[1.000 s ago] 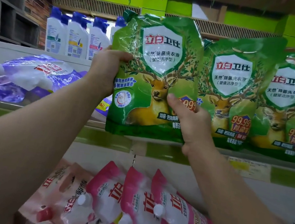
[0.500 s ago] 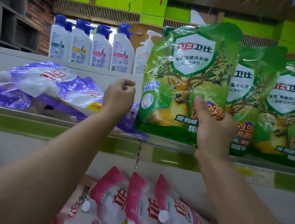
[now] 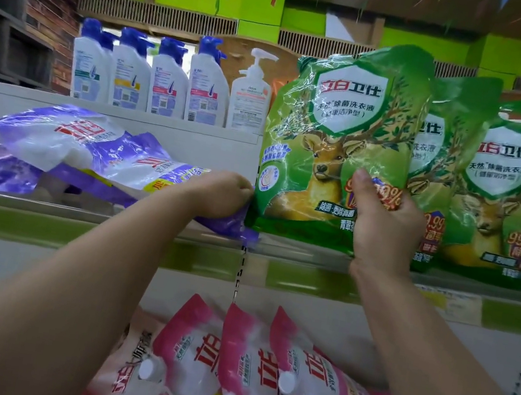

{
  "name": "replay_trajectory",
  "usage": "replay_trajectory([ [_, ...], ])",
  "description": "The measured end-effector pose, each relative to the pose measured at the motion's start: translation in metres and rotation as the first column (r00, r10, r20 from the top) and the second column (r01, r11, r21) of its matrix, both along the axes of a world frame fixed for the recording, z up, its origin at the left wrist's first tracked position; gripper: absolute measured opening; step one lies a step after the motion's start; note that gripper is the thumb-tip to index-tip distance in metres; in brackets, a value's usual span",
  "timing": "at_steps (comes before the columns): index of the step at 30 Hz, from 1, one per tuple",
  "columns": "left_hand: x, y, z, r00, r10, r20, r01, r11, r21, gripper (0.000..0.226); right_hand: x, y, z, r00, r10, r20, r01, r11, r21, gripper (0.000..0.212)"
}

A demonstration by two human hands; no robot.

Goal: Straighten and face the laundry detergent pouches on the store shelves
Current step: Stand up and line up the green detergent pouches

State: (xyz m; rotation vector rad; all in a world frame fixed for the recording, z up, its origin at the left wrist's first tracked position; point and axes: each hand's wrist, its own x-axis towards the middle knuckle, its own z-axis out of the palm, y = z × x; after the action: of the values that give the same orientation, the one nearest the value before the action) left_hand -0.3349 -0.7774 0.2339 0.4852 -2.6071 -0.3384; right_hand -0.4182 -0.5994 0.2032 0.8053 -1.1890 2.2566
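Since the earlier frames, the front green pouch (image 3: 342, 142) has shifted rightward along the upper shelf edge (image 3: 311, 256) and now overlaps the second green pouch (image 3: 429, 178) behind it, while the left hand (image 3: 217, 195) has released it and dropped to the purple pouch (image 3: 86, 149) lying flat to the left of the green pouch. The right hand (image 3: 383, 226) grips the green pouch at its lower right corner, thumb across the printed face and fingers curled behind; the pouch stands near upright with its base on the shelf edge, face forward. The left hand is curled on the bottom corner of the purple pouch, just left of the green pouch's lower edge; whether it pinches the film or only presses it cannot be told. Judged from the wrinkled, glossy film and bulging lower body, these pouches are soft, liquid-filled, fairly heavy and somewhat slippery, so they would sag if held by the top alone. Holding low, at the bottom seam or side gusset, appears soundest. Below the green pouch, pink pouches (image 3: 256, 370) lean in a row; left of its top stand white bottles (image 3: 151, 77).
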Motion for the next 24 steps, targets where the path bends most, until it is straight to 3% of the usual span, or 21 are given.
replay_trajectory([
  [3, 0.008, 0.000, 0.003, 0.992, -0.078, 0.096, 0.075, 0.997, 0.035, 0.044, -0.001, 0.000, 0.002, 1.000, -0.013, -0.016, 0.013, 1.000, 0.016, 0.024],
  [5, 0.009, 0.000, 0.001, 0.991, -0.067, 0.115, 0.076, 0.995, -0.071, 0.042, -0.002, 0.001, 0.003, 1.000, -0.016, -0.024, 0.017, 1.000, 0.022, 0.025],
  [8, 0.007, 0.000, -0.002, 0.992, -0.054, 0.118, 0.073, 0.984, -0.161, 0.057, -0.002, 0.000, 0.002, 0.999, -0.021, -0.034, 0.022, 0.999, 0.028, 0.024],
  [15, 0.008, -0.004, 0.000, 0.995, -0.041, 0.094, 0.052, 0.991, -0.120, 0.033, 0.002, -0.009, 0.006, 0.997, -0.036, -0.066, 0.036, 0.999, -0.002, 0.028],
  [21, -0.001, -0.013, -0.003, 0.989, 0.150, 0.015, -0.141, 0.958, -0.249, 0.020, 0.002, -0.015, 0.007, 0.991, -0.076, -0.109, 0.076, 0.997, -0.004, 0.029],
  [24, 0.006, -0.035, -0.007, 0.967, 0.254, 0.009, -0.236, 0.913, -0.333, 0.030, 0.001, -0.018, 0.003, 0.985, -0.101, -0.139, 0.105, 0.994, 0.025, 0.024],
])
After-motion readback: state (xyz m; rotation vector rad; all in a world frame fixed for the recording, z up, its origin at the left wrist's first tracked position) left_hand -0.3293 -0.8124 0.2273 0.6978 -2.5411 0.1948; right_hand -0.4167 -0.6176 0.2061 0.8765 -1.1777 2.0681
